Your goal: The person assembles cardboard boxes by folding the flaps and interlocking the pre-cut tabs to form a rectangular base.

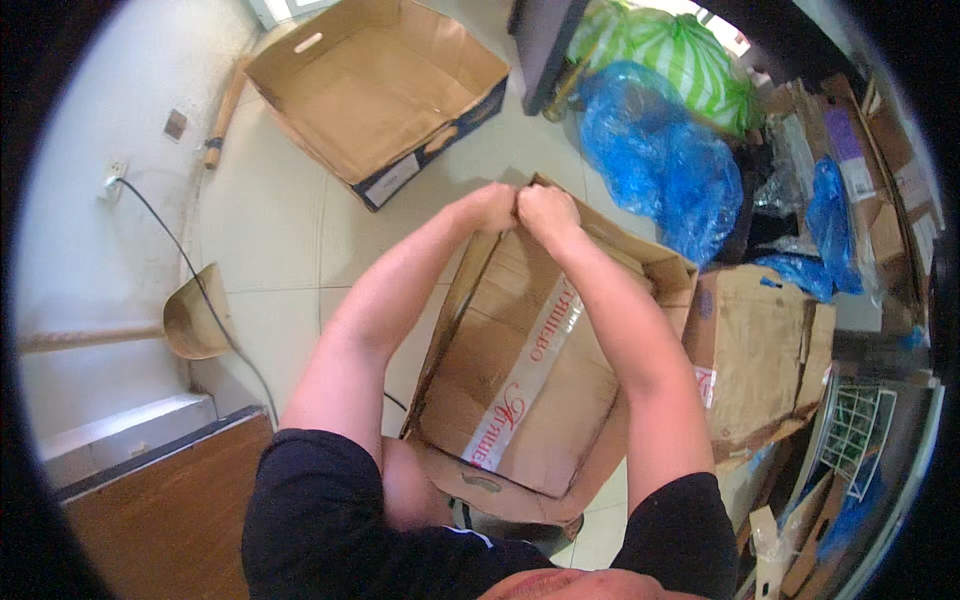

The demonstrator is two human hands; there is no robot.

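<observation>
A shallow open cardboard box (470,390) lies below me, with a strip of printed clear tape (515,385) running along its bottom. Both my arms reach to its far left corner. There my left hand (492,208) is closed on the box's edge, and close beside it my right hand (549,212) is closed on the same corner. The two fists nearly touch. My fingertips are curled under and partly hidden, as is the piece of cardboard between them.
Another open cardboard box (380,90) stands on the tiled floor at the far left. Blue plastic bags (660,150) and a green-striped sack (690,60) lie far right. A worn carton (755,350) sits to the right. A dustpan (195,315) and a black cord (190,255) are by the left wall.
</observation>
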